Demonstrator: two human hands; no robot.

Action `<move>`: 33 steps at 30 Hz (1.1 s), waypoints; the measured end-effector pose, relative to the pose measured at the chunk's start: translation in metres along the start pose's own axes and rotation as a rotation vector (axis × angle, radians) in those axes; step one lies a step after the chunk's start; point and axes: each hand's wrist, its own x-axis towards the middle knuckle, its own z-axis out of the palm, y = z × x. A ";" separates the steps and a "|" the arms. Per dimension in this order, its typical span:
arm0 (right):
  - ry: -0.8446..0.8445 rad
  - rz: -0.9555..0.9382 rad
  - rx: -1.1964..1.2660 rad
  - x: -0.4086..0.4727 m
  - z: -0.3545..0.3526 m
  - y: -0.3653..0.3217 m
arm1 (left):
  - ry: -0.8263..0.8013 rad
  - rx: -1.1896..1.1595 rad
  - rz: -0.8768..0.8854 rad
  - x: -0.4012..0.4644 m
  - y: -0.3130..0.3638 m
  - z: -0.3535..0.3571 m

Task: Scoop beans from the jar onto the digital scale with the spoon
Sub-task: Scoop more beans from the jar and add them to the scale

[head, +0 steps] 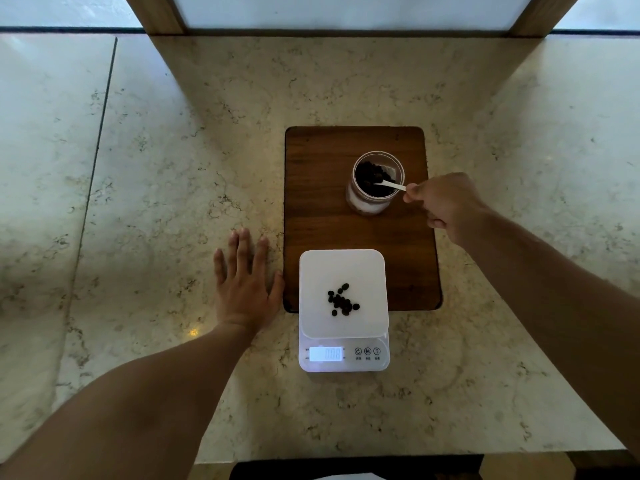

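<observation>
Marble-patterned stone makes up the table (346,81) in front of you, pale beige with darker veins, and a dark wooden board (322,209) lies flat on it near the middle. On the far right part of that board stands the jar (375,183), clear-walled and open at the top, with dark beans (372,178) filling its upper part. Your right hand (446,206) reaches in from the right, fingers curled and pinched on the end of the spoon (391,184), a slim white one whose handle crosses the jar's rim while its bowl sits down among the beans inside. Nearer to you, the digital scale (343,310) is white, its far edge overlapping the near edge of the board and its front resting on the table. A small cluster of beans on the scale (342,300) lies a little below the centre of its square platform, the beans touching or close to one another. The lit display (326,354) at the front left of the scale glows pale, though its digits are too blurred to read, and three round buttons (367,351) sit beside it on the right. Your left hand (244,285) lies flat on the table, palm down with fingers spread and holding nothing, its thumb just beside the board's left edge.
</observation>
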 end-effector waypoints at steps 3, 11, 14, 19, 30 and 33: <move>-0.008 -0.002 0.026 0.000 -0.001 0.002 | -0.009 0.011 0.001 0.000 0.000 0.000; -0.005 0.004 0.076 -0.001 -0.001 0.006 | -0.036 0.009 -0.009 0.000 0.002 -0.005; -0.014 0.028 0.116 0.001 -0.002 0.009 | -0.044 0.013 -0.012 0.000 0.002 -0.005; -0.032 0.048 0.153 0.004 -0.005 0.014 | -0.031 0.011 -0.010 0.000 0.002 -0.006; -0.065 0.037 0.216 0.006 -0.010 0.024 | -0.012 0.014 0.000 0.000 0.000 -0.001; -0.064 0.024 0.237 0.003 -0.013 0.026 | -0.006 0.010 -0.003 0.000 -0.001 0.001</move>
